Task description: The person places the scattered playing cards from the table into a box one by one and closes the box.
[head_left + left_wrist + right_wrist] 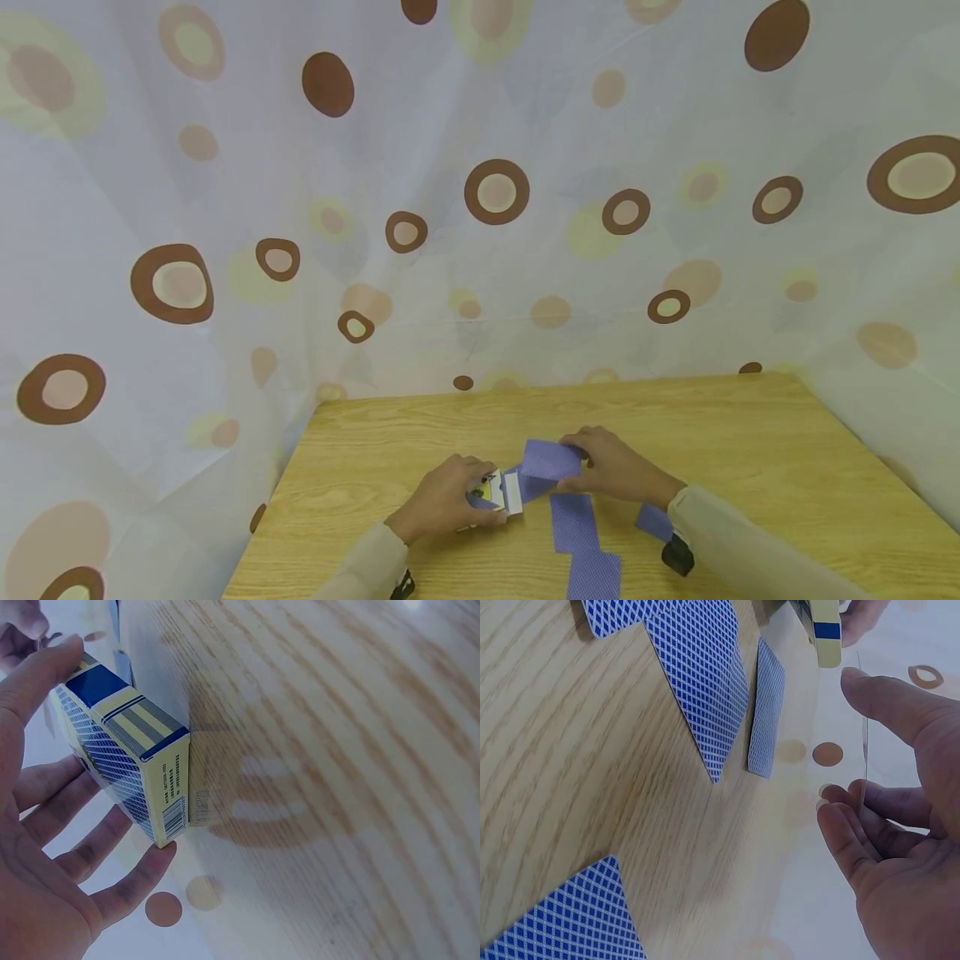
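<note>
My left hand (448, 500) grips a playing card box (513, 493) at the table, its open end turned toward the right hand. In the left wrist view the box (166, 791) shows a barcode and blue stripes, with the thumb over its upper edge and fingers along its patterned side. My right hand (618, 471) holds a blue-backed playing card (551, 458) between thumb and fingers, just right of the box. The right wrist view shows this card (865, 742) edge-on. Another blue card (534, 487) lies behind the box, partly under the raised one.
Two overlapping blue cards (574, 523) lie between the hands and run toward the near edge. A further card (655, 522) is under the right forearm, partly hidden. The wooden table (405, 429) meets a dotted curtain (420, 283) at the back and sides.
</note>
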The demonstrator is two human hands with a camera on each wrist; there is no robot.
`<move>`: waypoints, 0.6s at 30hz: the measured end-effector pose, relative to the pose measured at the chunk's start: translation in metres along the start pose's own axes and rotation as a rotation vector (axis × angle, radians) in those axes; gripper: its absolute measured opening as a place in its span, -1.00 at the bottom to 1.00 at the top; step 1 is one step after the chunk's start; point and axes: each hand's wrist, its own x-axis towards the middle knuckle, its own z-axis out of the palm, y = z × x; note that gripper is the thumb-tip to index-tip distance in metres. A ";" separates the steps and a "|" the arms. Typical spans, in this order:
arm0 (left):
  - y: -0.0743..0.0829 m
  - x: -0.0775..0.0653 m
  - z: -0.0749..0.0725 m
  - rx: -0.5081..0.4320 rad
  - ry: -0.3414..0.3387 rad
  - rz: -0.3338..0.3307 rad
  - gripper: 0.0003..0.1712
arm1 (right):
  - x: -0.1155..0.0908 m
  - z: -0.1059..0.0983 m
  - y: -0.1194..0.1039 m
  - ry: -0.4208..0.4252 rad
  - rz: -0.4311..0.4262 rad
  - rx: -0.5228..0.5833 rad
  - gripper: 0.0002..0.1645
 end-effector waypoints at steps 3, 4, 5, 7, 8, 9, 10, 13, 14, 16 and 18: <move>0.000 0.000 0.000 0.002 0.001 0.000 -0.04 | 0.000 0.002 0.000 0.000 -0.004 -0.005 -0.18; 0.001 0.000 0.000 0.002 0.001 0.000 -0.05 | 0.000 0.003 -0.001 -0.003 -0.003 -0.007 -0.19; 0.001 0.000 0.000 0.003 0.001 0.000 -0.05 | 0.000 0.003 -0.001 -0.004 -0.003 -0.009 -0.19; 0.001 0.000 0.000 0.001 0.003 0.002 -0.04 | 0.001 0.005 -0.001 -0.005 -0.006 -0.015 -0.20; 0.001 0.001 0.000 0.002 0.004 0.003 -0.04 | 0.001 0.005 -0.001 -0.007 -0.001 -0.011 -0.20; 0.001 0.001 0.000 0.003 0.005 0.004 -0.04 | 0.001 0.005 -0.002 -0.008 -0.003 -0.008 -0.20; 0.001 0.001 0.000 0.003 0.006 0.005 -0.04 | 0.002 0.006 -0.002 -0.010 -0.004 -0.007 -0.20; 0.001 0.001 0.000 0.007 0.007 0.004 -0.04 | 0.002 0.007 -0.003 -0.019 -0.009 0.001 -0.19; 0.001 0.001 0.000 0.009 0.007 0.004 -0.04 | 0.002 0.007 -0.004 -0.023 -0.013 0.004 -0.19; 0.001 0.001 0.000 0.011 0.005 0.001 -0.04 | 0.002 0.007 -0.006 -0.032 -0.021 0.011 -0.19; 0.001 0.001 0.000 0.011 0.001 -0.005 -0.03 | 0.002 0.008 -0.007 -0.040 -0.021 0.019 -0.18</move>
